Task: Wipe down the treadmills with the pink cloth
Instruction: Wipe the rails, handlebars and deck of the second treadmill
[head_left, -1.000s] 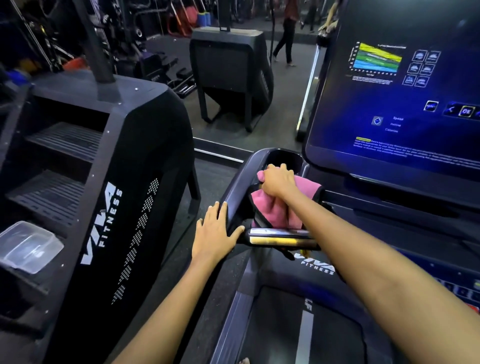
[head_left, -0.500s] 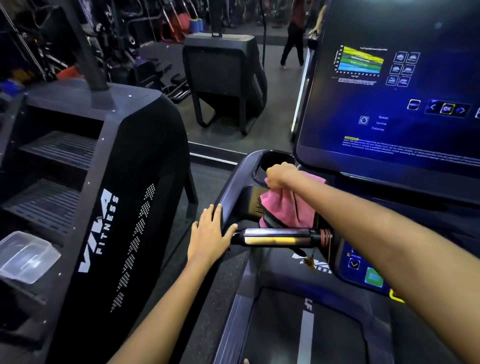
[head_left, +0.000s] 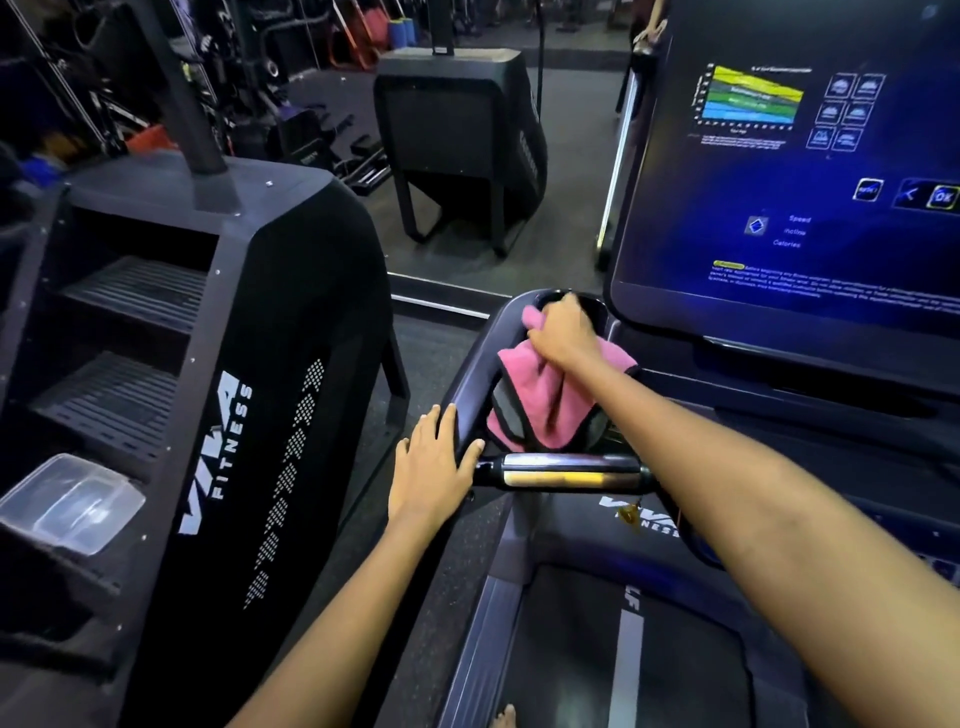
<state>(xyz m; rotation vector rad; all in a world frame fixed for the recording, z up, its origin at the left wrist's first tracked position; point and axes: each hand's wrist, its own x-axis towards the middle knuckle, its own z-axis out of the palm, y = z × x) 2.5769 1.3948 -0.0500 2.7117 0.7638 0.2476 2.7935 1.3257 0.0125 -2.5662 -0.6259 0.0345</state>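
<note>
I stand on a black treadmill (head_left: 475, 364) with a lit blue console screen (head_left: 789, 171) at the upper right. My right hand (head_left: 563, 332) presses the pink cloth (head_left: 540, 400) into the cup holder recess at the console's left corner, fingers closed over the cloth's top. The cloth hangs down toward the silver-and-yellow grip bar (head_left: 566, 470). My left hand (head_left: 434, 467) rests flat on the treadmill's left side rail, thumb hooked by the bar's end, holding nothing. The belt (head_left: 623, 649) runs below.
A black stair-climbing machine (head_left: 270, 395) marked VIVA FITNESS stands close on the left, with a clear plastic container (head_left: 67, 501) on its lower step. A wall mirror (head_left: 467, 156) ahead reflects gym equipment. A narrow strip of dark floor (head_left: 363, 545) separates the two machines.
My right hand has pushed the cloth up and forward into the cup holder corner. My left hand has stayed on the side rail. The camera has tilted slightly.
</note>
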